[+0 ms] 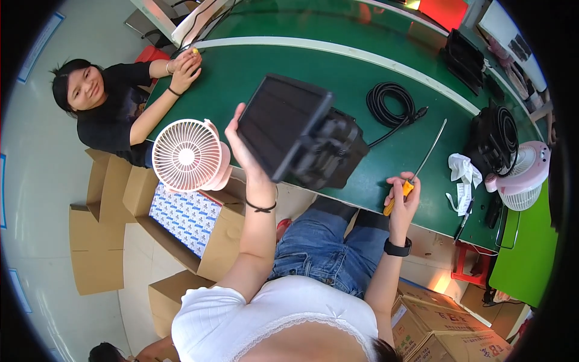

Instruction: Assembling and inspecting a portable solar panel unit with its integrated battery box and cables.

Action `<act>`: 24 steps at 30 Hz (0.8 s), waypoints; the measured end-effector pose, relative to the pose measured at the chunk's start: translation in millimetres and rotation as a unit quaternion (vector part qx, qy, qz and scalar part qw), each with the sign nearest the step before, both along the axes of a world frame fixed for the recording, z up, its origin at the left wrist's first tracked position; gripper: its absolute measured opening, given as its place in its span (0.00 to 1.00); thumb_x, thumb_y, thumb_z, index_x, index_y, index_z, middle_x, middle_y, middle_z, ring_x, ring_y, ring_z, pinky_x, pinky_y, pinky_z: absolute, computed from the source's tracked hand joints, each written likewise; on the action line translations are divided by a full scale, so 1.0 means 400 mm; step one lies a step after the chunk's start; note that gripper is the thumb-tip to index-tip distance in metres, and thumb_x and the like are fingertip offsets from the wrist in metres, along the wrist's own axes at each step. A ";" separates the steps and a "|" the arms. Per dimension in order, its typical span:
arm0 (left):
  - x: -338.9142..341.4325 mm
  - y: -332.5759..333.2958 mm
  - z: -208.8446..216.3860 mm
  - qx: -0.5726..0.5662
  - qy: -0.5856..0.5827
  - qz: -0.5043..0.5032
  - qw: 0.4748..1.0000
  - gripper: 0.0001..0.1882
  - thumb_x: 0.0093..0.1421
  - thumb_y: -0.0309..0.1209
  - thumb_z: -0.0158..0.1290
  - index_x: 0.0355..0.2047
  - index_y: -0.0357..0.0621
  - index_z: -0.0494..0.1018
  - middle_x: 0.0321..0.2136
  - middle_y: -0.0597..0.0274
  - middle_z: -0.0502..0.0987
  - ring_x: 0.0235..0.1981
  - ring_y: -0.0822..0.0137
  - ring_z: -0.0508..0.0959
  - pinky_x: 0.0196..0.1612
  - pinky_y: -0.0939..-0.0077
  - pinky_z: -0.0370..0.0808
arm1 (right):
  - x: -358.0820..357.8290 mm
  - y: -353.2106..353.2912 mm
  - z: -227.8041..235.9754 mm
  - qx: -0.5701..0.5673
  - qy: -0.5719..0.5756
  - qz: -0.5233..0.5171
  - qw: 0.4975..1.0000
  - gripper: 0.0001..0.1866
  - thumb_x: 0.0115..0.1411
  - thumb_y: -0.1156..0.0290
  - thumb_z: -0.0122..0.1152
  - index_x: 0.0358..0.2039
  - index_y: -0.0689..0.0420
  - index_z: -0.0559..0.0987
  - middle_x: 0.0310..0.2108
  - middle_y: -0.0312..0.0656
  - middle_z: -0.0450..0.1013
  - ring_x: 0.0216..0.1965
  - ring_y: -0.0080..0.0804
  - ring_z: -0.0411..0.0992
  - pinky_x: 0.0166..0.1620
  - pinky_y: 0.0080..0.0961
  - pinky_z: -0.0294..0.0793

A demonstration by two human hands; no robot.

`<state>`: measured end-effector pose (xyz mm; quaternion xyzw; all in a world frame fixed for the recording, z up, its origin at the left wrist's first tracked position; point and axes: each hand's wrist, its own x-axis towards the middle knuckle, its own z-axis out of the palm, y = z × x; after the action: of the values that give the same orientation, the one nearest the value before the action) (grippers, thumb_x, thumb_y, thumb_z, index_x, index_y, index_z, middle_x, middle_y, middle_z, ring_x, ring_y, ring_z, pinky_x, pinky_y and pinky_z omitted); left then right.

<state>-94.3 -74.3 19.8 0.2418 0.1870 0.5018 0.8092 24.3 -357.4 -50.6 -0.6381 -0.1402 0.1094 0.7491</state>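
My left hand is raised over the table's near edge, wrapped round the left side of a black device that it holds up. The device has a flat, dark solar panel on one face and a bulky black housing behind it. A black cable runs from the housing toward a coil on the green tabletop. My right hand is closed round the yellow-orange handle of a screwdriver. Its long metal shaft points up and away from me, apart from the device.
A pale pink fan stands at the left table edge, above an open carton. At the right lie a second fan, black cabled gear and crumpled white paper. Another person leans on the table's far left.
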 end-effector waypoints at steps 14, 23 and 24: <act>-0.002 -0.052 -0.063 0.454 0.283 0.167 0.829 0.45 0.50 0.52 0.68 0.60 0.44 0.59 0.68 0.52 0.51 0.66 0.52 0.58 0.66 0.59 0.59 | 0.001 0.005 -0.001 0.000 -0.004 -0.010 1.000 0.10 0.68 0.75 0.54 0.48 0.62 0.69 0.34 0.43 0.78 0.21 0.15 0.66 0.24 0.13 0.68; 0.005 -0.059 -0.050 0.692 0.476 0.284 0.463 0.26 0.45 0.50 0.66 0.48 0.73 0.77 0.50 0.80 0.75 0.59 0.66 0.69 0.68 0.34 0.36 | -0.010 0.023 0.018 -0.085 -0.033 0.010 0.996 0.11 0.68 0.75 0.53 0.49 0.61 0.69 0.36 0.40 0.78 0.21 0.14 0.66 0.24 0.12 0.68; 0.011 -0.050 -0.039 0.686 0.494 0.283 0.454 0.25 0.46 0.49 0.66 0.47 0.73 0.78 0.49 0.81 0.76 0.59 0.67 0.69 0.68 0.35 0.37 | -0.010 0.020 0.017 -0.083 -0.034 0.002 0.996 0.11 0.68 0.75 0.54 0.49 0.61 0.70 0.35 0.40 0.78 0.21 0.14 0.67 0.24 0.12 0.68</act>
<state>-89.8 -94.2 4.1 0.8594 0.2087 0.4657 -0.0328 20.2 -349.5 -43.9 -0.7010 -0.1577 0.1003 0.6882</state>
